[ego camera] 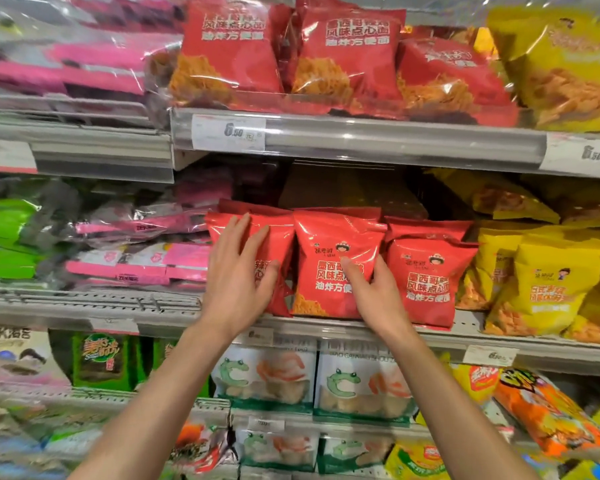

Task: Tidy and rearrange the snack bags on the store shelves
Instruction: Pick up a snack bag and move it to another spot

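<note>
Three red snack bags stand in a row on the middle shelf (326, 327). My left hand (238, 275) lies flat with straight fingers against the front of the left red bag (278, 237). My right hand (374, 292) holds the lower right edge of the middle red bag (333, 251), thumb on its front and fingers reaching between it and the right red bag (430, 282). All three bags are upright and touch each other.
More red bags (347, 53) sit on the shelf above, yellow bags (548, 282) to the right, pink packs (146, 265) and green packs to the left. White frog-print bags (361, 379) fill the shelf below. Price rails (395, 140) edge each shelf.
</note>
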### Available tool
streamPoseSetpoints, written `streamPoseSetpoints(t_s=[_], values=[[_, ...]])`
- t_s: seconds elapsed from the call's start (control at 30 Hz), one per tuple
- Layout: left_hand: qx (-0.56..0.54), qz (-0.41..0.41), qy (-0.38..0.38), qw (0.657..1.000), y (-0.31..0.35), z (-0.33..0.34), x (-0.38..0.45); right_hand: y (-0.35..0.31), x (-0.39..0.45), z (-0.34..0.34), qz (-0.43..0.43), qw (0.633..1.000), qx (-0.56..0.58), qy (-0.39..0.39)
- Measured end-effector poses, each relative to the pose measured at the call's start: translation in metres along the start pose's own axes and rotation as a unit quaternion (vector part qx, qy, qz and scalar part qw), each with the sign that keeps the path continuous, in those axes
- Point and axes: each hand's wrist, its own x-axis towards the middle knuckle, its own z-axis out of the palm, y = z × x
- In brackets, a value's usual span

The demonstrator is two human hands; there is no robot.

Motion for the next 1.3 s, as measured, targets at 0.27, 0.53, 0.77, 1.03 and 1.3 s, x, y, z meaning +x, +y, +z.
streamPoseSetpoints(t_s=[0.27,0.53,0.77,1.03,1.3], values=[[-0.032,0.039,0.046,0.998,-0.011,0.011,-0.001,0.004,-0.004,-0.002,0.025,0.999,-0.044,-0.006],[-0.026,0.086,0.093,0.992,-0.005,0.013,-0.004,0.005,-0.013,-0.001,0.030,0.996,-0.086,0.014],[0.011,0.146,0.080,0.986,0.030,0.016,0.008,0.012,-0.031,-0.032,-0.037,0.984,-0.159,0.068],[0.118,0.135,0.024,0.984,0.043,0.039,0.015,0.027,-0.027,-0.065,-0.132,0.888,-0.339,0.281],[0.149,0.117,0.020,0.982,0.042,0.047,0.016,0.052,-0.017,-0.053,-0.112,0.905,-0.350,0.212]])
